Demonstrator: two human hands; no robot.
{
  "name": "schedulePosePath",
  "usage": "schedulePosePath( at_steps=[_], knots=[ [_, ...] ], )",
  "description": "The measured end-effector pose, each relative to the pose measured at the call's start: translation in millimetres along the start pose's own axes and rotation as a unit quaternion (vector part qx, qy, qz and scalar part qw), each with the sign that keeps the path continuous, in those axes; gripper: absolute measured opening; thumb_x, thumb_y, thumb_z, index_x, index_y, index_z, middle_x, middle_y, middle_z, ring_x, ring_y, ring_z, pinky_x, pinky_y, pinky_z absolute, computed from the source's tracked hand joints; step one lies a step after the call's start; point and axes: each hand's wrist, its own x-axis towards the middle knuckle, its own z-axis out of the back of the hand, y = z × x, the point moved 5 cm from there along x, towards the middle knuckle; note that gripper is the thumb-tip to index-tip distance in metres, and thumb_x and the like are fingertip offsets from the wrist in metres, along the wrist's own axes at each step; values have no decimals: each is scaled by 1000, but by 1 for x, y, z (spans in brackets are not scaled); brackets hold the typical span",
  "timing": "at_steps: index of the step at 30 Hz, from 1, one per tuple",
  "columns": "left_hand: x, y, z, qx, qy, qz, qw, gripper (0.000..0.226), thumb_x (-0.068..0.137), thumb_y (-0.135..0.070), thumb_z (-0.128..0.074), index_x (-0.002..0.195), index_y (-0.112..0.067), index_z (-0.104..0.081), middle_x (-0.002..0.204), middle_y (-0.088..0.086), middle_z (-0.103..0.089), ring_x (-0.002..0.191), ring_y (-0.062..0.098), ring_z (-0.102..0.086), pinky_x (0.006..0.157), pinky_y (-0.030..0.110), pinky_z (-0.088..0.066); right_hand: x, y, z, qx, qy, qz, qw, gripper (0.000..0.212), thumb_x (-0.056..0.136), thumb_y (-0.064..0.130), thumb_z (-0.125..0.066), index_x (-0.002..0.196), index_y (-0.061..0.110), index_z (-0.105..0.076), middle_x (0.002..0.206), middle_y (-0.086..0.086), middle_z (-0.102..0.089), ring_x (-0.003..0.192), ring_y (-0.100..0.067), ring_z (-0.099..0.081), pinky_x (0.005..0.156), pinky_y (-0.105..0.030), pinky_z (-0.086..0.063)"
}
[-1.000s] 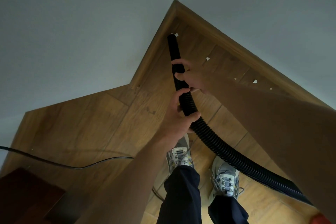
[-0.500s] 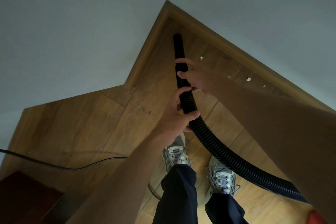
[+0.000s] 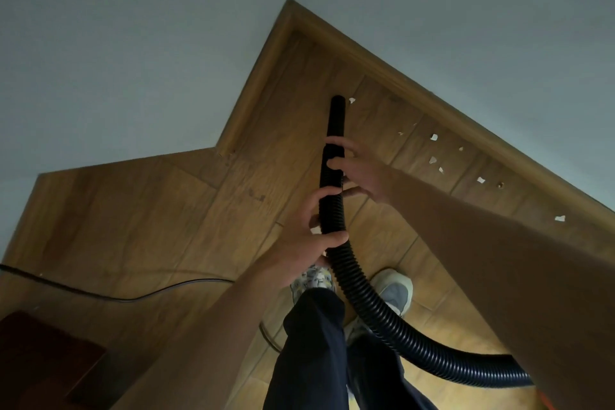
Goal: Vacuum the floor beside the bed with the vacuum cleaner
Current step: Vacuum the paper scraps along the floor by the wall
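Person's left hand [image 3: 306, 240] and right hand [image 3: 361, 170] both curl round the black ribbed plastic vacuum hose [image 3: 366, 306] — its back end vanishes behind the right forearm [image 3: 499, 276], tip just beside a small white scrap [image 3: 351, 100].

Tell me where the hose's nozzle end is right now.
Head view, upper centre: the nozzle end points at the wood floor just left of a white scrap, beyond the right hand.
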Motion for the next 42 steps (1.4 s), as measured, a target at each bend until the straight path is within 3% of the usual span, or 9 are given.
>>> schedulePosePath(
  at_steps=[5, 14, 17, 22, 27, 42],
  knots=[
    [0, 7, -5, 17, -2, 0, 1000, 66, 86, 4, -69, 125, -47, -52, 128, 6, -55, 112, 26, -63, 61, 28, -59, -5, -9, 4, 14, -7, 5, 1000, 50, 97, 9, -54, 138, 36, -49, 116, 0, -59, 96, -17, -64, 68, -33, -58],
    [8, 5, -19, 50, 13, -5, 999, 66, 86, 2, -70, 124, -50, -53, 131, 6, -53, 113, 28, -62, 68, 36, -61, -9, -18, 22, 52, -35, 19, 998, 48, 96, 10, -52, 135, 38, -51, 123, -4, -59, 103, -21, -63, 73, -34, -57],
    [6, 9, -28, 70, 22, 0, 997, 65, 87, 1, -69, 126, -48, -52, 130, 6, -55, 109, 25, -65, 66, 32, -61, -15, -27, 29, 58, -38, 15, 997, 49, 96, 10, -52, 136, 38, -50, 124, -5, -58, 102, -21, -63, 67, -32, -56],
    [3, 19, -42, 100, 33, 16, 994, 65, 87, -1, -70, 124, -51, -52, 126, 6, -56, 107, 24, -65, 72, 40, -63, -28, -49, 40, 75, -42, -2, 996, 48, 97, 10, -52, 135, 39, -49, 121, -4, -58, 95, -18, -63, 59, -28, -54],
    [1, 29, -58, 114, 55, 25, 992, 64, 87, -2, -69, 126, -49, -51, 127, 9, -55, 107, 27, -65, 70, 37, -62, -38, -68, 54, 93, -51, -9, 994, 47, 97, 9, -51, 135, 38, -49, 107, 0, -60, 89, -16, -63, 61, -29, -54],
    [8, 42, -102, 148, 78, 28, 985, 62, 88, -5, -70, 128, -48, -50, 129, 2, -53, 114, 23, -58, 62, 24, -57, -57, -104, 93, 151, -93, -2, 984, 48, 96, 9, -51, 135, 37, -51, 116, -3, -62, 88, -15, -63, 58, -27, -53]
  ],
)
